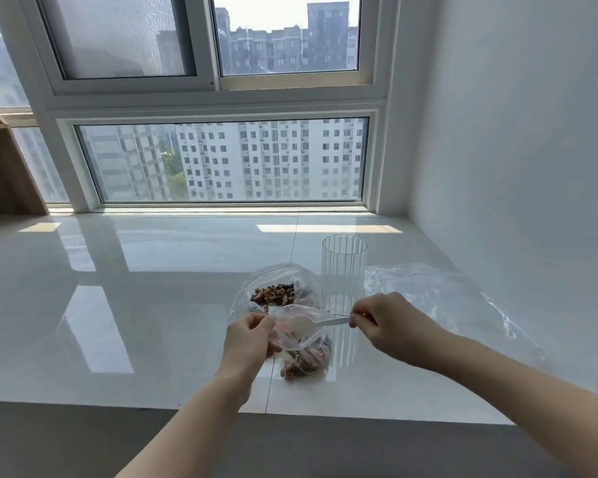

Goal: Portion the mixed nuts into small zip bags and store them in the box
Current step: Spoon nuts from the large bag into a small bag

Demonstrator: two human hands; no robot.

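Left hand (252, 336) grips small clear zip bag (306, 357), partly filled | right hand (382, 322) pinches your white plastic spoon (316, 322) | large nut bag (277, 291) at 12 o'clock holds more | no box visible.

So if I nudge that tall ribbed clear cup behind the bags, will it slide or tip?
The cup is tall, narrow and looks empty, so it is probably light and may tip. The glossy counter could let it slide first if pushed low. Its round wall suggests it would roll once down.

No text, label, brand, number or sign could be read anywhere in the head view.
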